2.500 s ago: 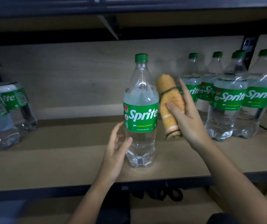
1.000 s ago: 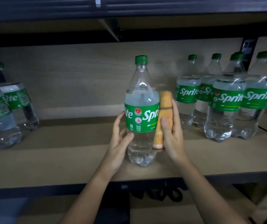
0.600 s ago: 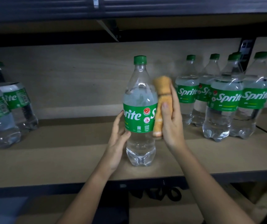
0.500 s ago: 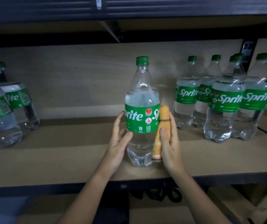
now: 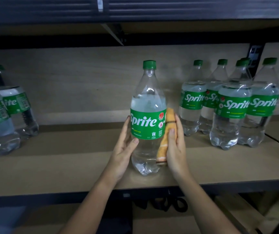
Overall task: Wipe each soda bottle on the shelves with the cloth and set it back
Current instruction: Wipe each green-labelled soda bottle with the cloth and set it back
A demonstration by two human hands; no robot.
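Dim wooden shelf (image 5: 51, 169) (dark-framed)

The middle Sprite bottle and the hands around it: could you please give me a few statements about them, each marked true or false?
1. The middle Sprite bottle stands upright on the shelf. True.
2. Its green cap is off. False: the cap is on.
3. The right hand presses an orange cloth against the bottle. True.
4. The left hand is holding a second cloth. False: it rests bare against the bottle's side.
5. More Sprite bottles stand to its right. True.
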